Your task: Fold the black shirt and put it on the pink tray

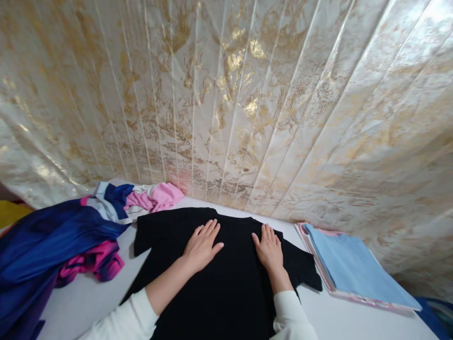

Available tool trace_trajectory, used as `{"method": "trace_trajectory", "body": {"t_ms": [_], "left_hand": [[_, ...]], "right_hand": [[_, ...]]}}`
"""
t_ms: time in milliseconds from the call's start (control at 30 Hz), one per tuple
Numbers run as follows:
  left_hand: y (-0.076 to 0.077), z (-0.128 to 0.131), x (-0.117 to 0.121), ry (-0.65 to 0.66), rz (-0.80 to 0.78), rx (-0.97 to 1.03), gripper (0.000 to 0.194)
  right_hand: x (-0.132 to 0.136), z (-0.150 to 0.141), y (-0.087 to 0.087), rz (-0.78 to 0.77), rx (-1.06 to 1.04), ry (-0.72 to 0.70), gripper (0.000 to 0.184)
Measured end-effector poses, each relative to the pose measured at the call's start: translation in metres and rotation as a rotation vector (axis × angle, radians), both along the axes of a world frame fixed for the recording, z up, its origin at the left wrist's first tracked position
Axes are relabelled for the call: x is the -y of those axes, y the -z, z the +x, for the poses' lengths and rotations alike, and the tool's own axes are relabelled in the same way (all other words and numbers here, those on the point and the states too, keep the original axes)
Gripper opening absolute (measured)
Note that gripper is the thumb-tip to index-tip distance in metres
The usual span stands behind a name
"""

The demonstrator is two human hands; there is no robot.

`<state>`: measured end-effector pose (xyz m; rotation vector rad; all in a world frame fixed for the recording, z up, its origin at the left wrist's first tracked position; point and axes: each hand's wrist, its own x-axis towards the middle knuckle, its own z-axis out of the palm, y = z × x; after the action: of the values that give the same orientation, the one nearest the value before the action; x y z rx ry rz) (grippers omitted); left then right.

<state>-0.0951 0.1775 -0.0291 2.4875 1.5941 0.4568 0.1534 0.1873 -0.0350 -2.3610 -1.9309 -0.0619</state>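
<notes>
A black T-shirt (226, 293) lies spread on the white table, its neckline toward the curtain and a short sleeve out to either side. My left hand (201, 246) rests flat on the upper left of the shirt, fingers extended and thumb apart. On the upper right, near the shoulder, my right hand (269, 248) presses palm down with its fingers stretched out. Neither hand grips anything. The lower part of the shirt runs out of view at the bottom, partly covered by my forearms.
A loose heap of blue and pink clothes (60, 236) covers the table's left side, with a pink garment (166, 196) behind. On the right is a folded stack topped by light blue cloth (357, 264). A gold-patterned curtain (226, 108) hangs behind the white table (339, 321).
</notes>
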Motion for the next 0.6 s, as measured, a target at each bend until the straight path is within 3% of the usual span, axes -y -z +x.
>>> {"method": "trace_trajectory", "body": {"t_ms": [167, 333, 467, 600], "left_hand": [[0.003, -0.059, -0.027, -0.136, 0.05, 0.016, 0.058], [-0.006, -0.107, -0.054, -0.218, 0.064, 0.061, 0.051], [-0.014, -0.122, -0.069, -0.254, 0.072, 0.034, 0.041], [-0.022, -0.114, -0.08, -0.298, 0.095, -0.018, 0.03]], "right_hand": [[0.001, -0.003, 0.0, -0.009, 0.016, 0.008, 0.067], [0.003, -0.004, -0.002, 0.007, 0.038, -0.013, 0.066], [0.005, -0.003, -0.001, 0.022, 0.051, -0.033, 0.064], [0.004, -0.002, 0.001, 0.039, 0.057, -0.056, 0.062]]}}
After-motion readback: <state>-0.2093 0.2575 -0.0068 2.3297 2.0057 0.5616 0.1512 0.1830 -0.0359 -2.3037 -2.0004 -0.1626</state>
